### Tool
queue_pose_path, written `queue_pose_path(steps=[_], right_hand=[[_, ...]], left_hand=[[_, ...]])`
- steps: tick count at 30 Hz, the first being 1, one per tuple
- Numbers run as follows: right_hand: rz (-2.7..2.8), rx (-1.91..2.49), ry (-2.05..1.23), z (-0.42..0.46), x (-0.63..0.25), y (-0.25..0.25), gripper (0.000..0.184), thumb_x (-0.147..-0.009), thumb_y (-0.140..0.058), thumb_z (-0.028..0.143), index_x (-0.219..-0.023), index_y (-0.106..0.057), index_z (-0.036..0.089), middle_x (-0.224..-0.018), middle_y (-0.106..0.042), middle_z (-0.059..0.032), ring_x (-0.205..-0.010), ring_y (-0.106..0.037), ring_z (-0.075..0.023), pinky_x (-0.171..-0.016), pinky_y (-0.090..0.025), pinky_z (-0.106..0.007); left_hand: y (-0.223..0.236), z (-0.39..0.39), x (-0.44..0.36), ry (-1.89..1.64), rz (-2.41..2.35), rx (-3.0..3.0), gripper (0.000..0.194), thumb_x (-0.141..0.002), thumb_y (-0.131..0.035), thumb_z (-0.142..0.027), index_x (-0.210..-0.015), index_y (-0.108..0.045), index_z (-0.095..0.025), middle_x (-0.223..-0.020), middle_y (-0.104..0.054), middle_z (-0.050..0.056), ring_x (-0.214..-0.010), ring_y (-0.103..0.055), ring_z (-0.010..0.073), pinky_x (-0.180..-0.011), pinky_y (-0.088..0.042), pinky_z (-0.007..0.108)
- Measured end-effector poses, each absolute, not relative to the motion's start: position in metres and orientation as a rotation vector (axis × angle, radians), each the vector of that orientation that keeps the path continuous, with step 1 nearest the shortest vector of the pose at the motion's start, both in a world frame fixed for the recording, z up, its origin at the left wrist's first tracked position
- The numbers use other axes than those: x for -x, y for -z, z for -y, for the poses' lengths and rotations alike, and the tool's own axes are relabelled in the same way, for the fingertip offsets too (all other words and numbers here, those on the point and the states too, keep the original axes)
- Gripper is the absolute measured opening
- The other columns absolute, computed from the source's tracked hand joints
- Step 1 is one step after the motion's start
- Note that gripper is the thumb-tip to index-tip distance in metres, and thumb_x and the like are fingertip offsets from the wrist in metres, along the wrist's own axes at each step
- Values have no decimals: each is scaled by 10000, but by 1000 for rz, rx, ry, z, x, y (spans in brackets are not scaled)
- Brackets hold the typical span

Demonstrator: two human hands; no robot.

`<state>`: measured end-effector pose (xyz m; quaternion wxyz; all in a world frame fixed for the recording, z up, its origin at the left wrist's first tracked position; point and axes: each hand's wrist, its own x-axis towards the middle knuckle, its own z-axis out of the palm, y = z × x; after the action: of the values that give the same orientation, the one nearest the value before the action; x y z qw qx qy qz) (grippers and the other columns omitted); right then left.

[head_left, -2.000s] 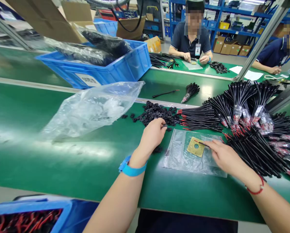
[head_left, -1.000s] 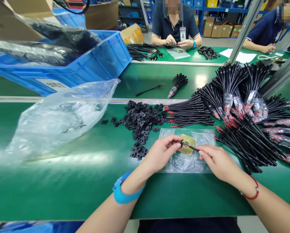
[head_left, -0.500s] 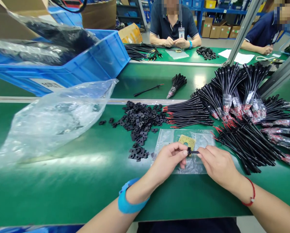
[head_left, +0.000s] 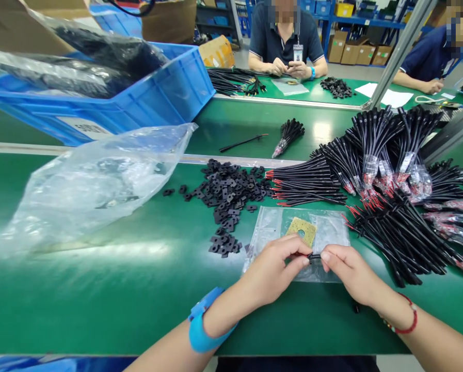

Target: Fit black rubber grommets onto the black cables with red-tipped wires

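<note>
yellow and holed, the plate [head_left: 308, 235] lay on a clear bag [head_left: 330, 232] in the head view. just nearer than the plate, the left hand [head_left: 273, 268] and right hand [head_left: 349, 271] met at a black cable [head_left: 315, 257], the fingers [head_left: 335, 256] of each pinched closed on it; whether the left held more could not be told. left of the plate sat a heap of tabs [head_left: 231, 188]; right of it, a pile of cables [head_left: 405, 243]; beyond it, a bundle [head_left: 291, 134].

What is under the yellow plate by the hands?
A flat clear bag on the green table shows around the yellow plate; whether the plate lies on or inside it is unclear. The area directly beneath is covered, and the left hand hides part of the plate.
</note>
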<state>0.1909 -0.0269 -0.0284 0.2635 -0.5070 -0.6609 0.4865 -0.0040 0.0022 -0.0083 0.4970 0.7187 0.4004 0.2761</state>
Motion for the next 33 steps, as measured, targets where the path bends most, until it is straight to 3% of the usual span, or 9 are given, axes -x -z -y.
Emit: queue_pose_path(steps=[4, 8, 10, 13, 19, 24, 27, 30, 33], right_hand=[[2006, 1387, -1061, 28, -191, 28, 352, -969, -324, 340, -669, -433, 193, -568, -416, 36, -535, -399, -110, -545, -300, -234], [2289, 1315, -533, 31, -191, 28, 295, -962, -323, 257, -708, -459, 189, -627, -472, 2, -577, -425, -131, -577, -274, -267], [2363, 1276, -379, 33, -192, 28, 270, -954, -327, 226, -735, -481, 186, -644, -491, -8, -593, -438, -140, -587, -268, -277], [2372, 1270, -428, 34, -194, 28, 266, -953, -329, 227, -737, -477, 185, -642, -496, -5, -584, -435, -136, -579, -272, -270], [2239, 1309, -907, 30, -193, 25, 324, -971, -308, 275, -697, -458, 191, -610, -484, 17, -566, -439, -120, -569, -310, -245], [2063, 1250, -1275, 22, -192, 23, 364, -987, -301, 345, -759, -538, 190, -705, -594, 1, -666, -549, -123, -637, -410, -231], [2099, 1305, -1131, 21, -192, 24, 299, -982, -316, 336, -859, -550, 197, -772, -627, -15, -706, -580, -141, -655, -428, -251], [2119, 1387, -750, 25, -191, 29, 177, -951, -396, 307, -981, -529, 195, -817, -637, -37, -720, -597, -164, -661, -435, -273], [2185, 1347, -454, 29, -191, 34, 157, -949, -405, 280, -935, -533, 190, -807, -638, -54, -709, -603, -176, -663, -433, -286]], left_hand=[[10, -2, 3, -643, -1009, -1794, 127, -794, -524, -133, -808, -637, -189, -778, -620, 14, -746, -569, 149, -696, -447, 272], [21, -3, 1, -568, -979, -1320, 27, -762, -572, -173, -785, -581, -163, -703, -633, 7, -667, -617, 137, -656, -482, 262], [24, -3, 0, -538, -947, -1114, 80, -742, -608, -195, -781, -553, -152, -652, -641, 3, -626, -629, 130, -648, -488, 259], [23, -2, -3, -561, -929, -1040, 114, -713, -643, -192, -771, -557, -145, -659, -652, 4, -640, -640, 127, -655, -488, 250], [16, 4, -5, -593, -977, -1448, 66, -762, -579, -139, -793, -634, -161, -769, -669, 14, -743, -623, 145, -700, -488, 265], [13, 5, -4, -623, -989, -1842, 155, -803, -519, -99, -835, -646, -183, -806, -672, 9, -789, -611, 148, -749, -460, 275], [15, 2, -2, -681, -1035, -1917, 140, -819, -514, -125, -865, -631, -185, -821, -664, 19, -794, -606, 157, -738, -461, 280], [17, 1, 0, -740, -1080, -1921, 121, -826, -523, -149, -885, -621, -185, -840, -661, 24, -811, -606, 162, -741, -465, 283], [18, 1, 0, -764, -1093, -1894, 115, -828, -527, -153, -891, -617, -186, -839, -657, 22, -798, -606, 156, -739, -471, 279]])
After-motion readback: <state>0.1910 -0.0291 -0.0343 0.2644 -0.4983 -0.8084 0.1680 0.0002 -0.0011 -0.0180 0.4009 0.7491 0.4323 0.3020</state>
